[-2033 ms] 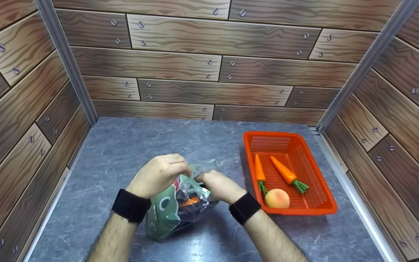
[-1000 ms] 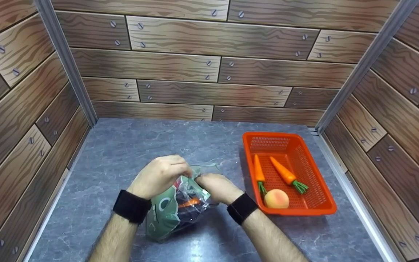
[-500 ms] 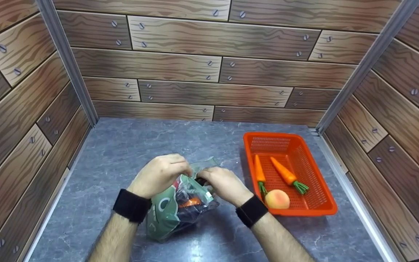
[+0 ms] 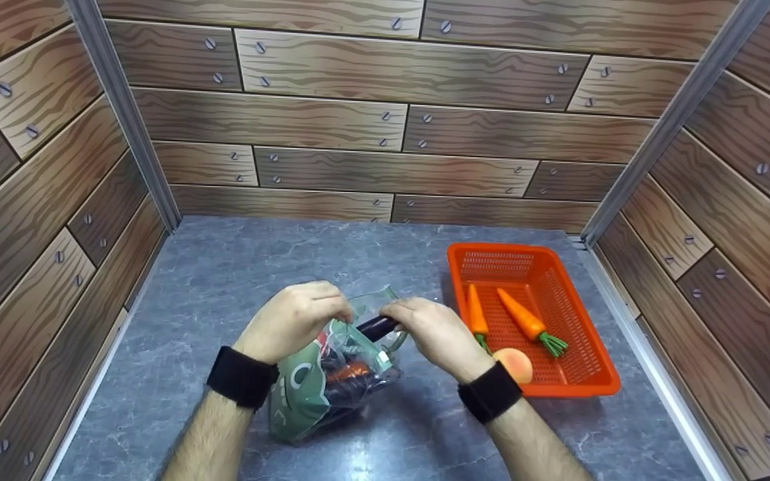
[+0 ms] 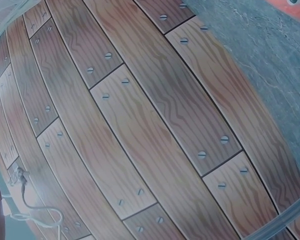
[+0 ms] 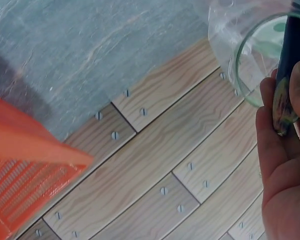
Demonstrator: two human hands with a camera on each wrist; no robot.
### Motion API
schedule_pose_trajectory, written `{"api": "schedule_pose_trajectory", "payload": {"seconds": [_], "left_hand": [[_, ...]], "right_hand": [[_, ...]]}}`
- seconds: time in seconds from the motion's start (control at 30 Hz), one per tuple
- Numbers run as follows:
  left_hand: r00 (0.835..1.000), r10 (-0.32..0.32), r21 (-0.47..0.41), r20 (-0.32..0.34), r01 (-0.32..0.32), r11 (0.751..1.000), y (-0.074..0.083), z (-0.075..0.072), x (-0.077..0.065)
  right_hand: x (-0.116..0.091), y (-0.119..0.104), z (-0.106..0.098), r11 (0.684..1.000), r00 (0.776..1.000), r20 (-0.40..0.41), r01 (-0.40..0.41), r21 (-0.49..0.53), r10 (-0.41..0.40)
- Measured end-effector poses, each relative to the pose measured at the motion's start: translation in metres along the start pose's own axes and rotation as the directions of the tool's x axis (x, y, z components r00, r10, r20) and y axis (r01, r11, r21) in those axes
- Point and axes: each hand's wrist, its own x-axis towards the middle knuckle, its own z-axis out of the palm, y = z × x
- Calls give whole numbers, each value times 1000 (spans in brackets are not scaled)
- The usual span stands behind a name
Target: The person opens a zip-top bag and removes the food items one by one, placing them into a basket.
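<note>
My left hand [image 4: 298,317] pinches the upper edge of a clear and green plastic bag [image 4: 301,394] printed with a cartoon face. In my right hand [image 4: 435,334], thumb and fingers grip the greenish stem end of a dark purple eggplant [image 4: 377,328]. The eggplant's lower part is still inside the bag's mouth. Through the clear plastic show something orange [image 4: 350,371] and other dark shapes. In the right wrist view, the eggplant [image 6: 294,47] slants up past the bag's round rim [image 6: 238,67]. The left wrist view does not show the left fingers.
Right of the bag stands an orange-red plastic basket [image 4: 582,300]. Two carrots with green tops, one a carrot [image 4: 521,312] lying slanted, and a peach [image 4: 517,365] lie in it. Wood-patterned walls [image 4: 331,127] enclose the grey marbled tabletop [image 4: 251,260].
My right hand has moved up and right out of the bag's mouth, drawing the eggplant partly into view. My left hand has stayed in place on the bag's edge.
</note>
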Motion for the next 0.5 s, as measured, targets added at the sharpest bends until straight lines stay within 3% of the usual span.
{"api": "schedule_pose_trajectory", "payload": {"seconds": [0.5], "left_hand": [[1000,3,10,-7,-3,1000,-1,-1,-1]], "right_hand": [[-14,26,-30,996,993,-97,-60,64,66]]}}
